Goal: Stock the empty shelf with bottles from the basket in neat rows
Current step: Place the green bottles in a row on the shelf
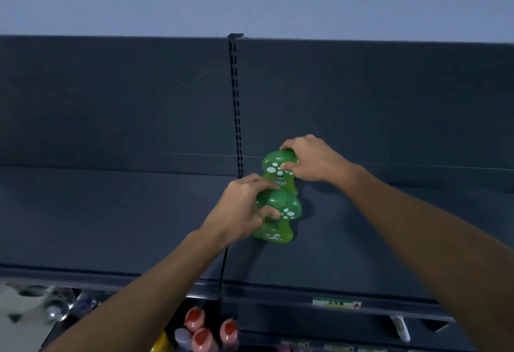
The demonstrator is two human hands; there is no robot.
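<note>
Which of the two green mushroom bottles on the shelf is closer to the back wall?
The rear green mushroom bottle, held by the right hand; the left hand grips the front one.

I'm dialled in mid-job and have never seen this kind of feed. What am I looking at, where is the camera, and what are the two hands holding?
There is no machine here: this is one picture from a wide-angle camera worn on a person's head, looking forward and down at bare arms. The dark shelf in front is almost bare. Two green mushroom-shaped bottles stand on it, one behind the other. The left hand grips the cap of the front bottle; the right hand grips the cap of the rear bottle. Below the shelf edge, red-capped bottles show, blurred.
</note>
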